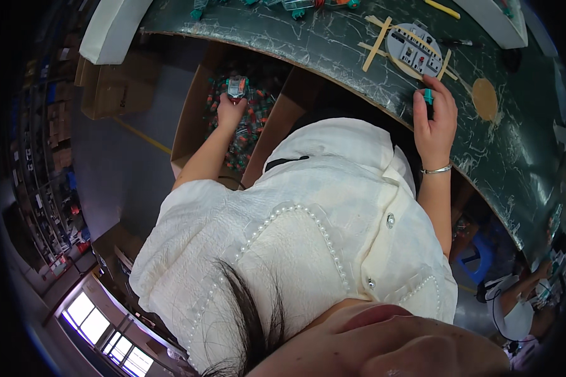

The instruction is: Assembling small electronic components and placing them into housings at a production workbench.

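Note:
My left hand (231, 112) reaches over an open cardboard box (192, 122) and grips a small toy car (236, 87), clear and orange with green at its sides. Under it, the box is filled with many similar small clear, green and orange pieces (239, 147). On the right, my right hand (436, 122) rests by the workbench edge with a small teal plastic part (428, 96) between thumb and fingers. Just beyond its fingertips lies a round grey fixture (415, 50) with several small parts set in it and wooden strips (377, 44) around it.
The dark green workbench (333, 47) curves across the top and right. Several toy pieces (295, 7) lie at its far edge, with a yellow stick (442, 9) and a tan round patch (484, 99) farther right. Another cardboard box (116, 88) stands left; a person (519, 308) sits lower right.

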Tool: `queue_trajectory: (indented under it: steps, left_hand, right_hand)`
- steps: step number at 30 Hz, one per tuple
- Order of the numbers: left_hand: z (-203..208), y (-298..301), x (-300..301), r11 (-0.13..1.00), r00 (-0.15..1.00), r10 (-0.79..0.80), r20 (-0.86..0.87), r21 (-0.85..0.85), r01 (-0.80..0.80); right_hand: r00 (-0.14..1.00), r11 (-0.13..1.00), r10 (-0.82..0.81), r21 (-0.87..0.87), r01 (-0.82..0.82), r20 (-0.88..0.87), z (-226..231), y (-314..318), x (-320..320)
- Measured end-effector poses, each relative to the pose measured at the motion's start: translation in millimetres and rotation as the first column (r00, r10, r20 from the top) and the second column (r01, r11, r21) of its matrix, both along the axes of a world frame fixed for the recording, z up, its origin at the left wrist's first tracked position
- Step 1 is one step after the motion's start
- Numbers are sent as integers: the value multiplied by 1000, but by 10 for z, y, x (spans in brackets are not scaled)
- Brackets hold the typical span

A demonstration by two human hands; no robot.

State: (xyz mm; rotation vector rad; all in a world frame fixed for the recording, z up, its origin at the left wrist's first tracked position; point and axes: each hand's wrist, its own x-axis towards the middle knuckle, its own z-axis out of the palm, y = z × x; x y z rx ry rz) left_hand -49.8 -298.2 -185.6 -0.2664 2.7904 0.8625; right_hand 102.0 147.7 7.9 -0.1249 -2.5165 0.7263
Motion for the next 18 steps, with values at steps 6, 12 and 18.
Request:
queue_trajectory:
  steps: [6, 12, 18]
  left_hand:
    - [-574, -188, -444, 980, 980, 198, 32, -14, -197]
    - [105, 51, -826, 938, 814, 310, -491, 298, -178]
    - [2044, 1174, -721, 913, 407, -171, -897, 11, 408]
  right_hand:
    - [1000, 999, -25, 22, 25, 5, 38, -58, 6]
    - [999, 998, -54, 31, 54, 3, 57, -69, -27]
    - [998, 997, -68, 23, 68, -19, 2, -38, -15]
